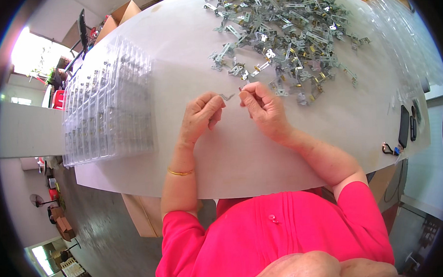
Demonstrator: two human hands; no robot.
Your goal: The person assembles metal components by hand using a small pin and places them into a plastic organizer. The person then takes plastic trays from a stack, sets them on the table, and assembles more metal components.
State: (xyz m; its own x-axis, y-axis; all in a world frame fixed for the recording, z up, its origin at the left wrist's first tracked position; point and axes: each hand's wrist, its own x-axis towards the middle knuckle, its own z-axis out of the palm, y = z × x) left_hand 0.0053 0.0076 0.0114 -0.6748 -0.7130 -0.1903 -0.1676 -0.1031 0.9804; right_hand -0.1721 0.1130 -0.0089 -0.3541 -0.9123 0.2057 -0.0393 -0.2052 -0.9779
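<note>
L hand (201, 114) curled, pinching sm. metal pc (227, 97); R hand (264, 110) pinching dark item (240, 89), type unclear. Rec: steady grip, align slowly, clear of far parts pile (296, 33).

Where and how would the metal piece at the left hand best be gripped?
Probably pinched by its free end, from the right: the metal piece looks thin and juts from the left hand toward the right hand, its other end hidden.
</note>
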